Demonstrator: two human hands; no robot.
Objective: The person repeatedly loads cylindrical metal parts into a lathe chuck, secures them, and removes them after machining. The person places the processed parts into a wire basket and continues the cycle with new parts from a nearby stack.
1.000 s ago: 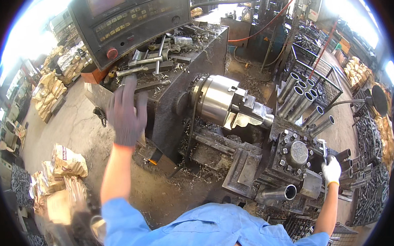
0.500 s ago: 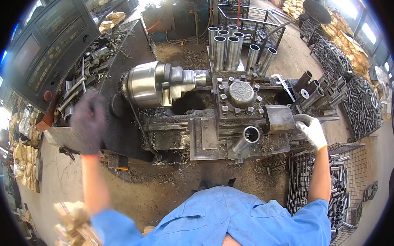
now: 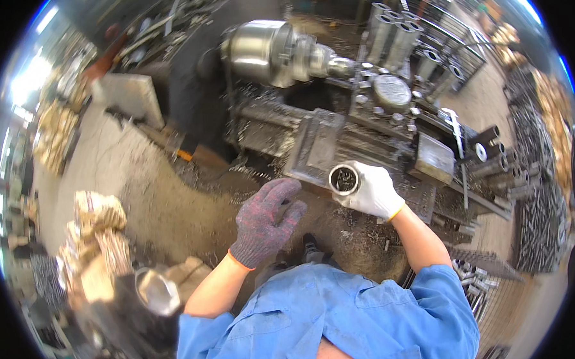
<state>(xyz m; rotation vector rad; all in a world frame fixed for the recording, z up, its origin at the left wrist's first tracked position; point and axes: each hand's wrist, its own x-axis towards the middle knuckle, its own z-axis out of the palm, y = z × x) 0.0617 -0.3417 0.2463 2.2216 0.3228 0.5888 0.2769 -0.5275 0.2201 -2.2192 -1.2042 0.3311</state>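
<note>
My right hand (image 3: 376,191), in a white glove, is wrapped round a short metal tube (image 3: 344,179) in front of the lathe's carriage. The tube's ring-shaped end faces up, with dark, uneven matter inside; its lower part is hidden. To its left is my left hand (image 3: 267,222), in a dark grey glove. That hand is empty, its thumb and fingers apart, and does not touch the tube. Beyond both hands are the lathe's shiny chuck (image 3: 259,52) and the bolted tool post (image 3: 391,91).
Several upright tubes (image 3: 394,40) stand behind the tool post. A caliper (image 3: 454,127) and more tubes (image 3: 502,164) lie at the right. Wrapped bundles (image 3: 100,213) sit at the left. Metal chips litter the floor (image 3: 192,209) below the lathe.
My left hand has come from the control panel side to the front of my body. My right hand has left the carriage's right end and taken hold of the tube, now nearer me. The view has turned.
</note>
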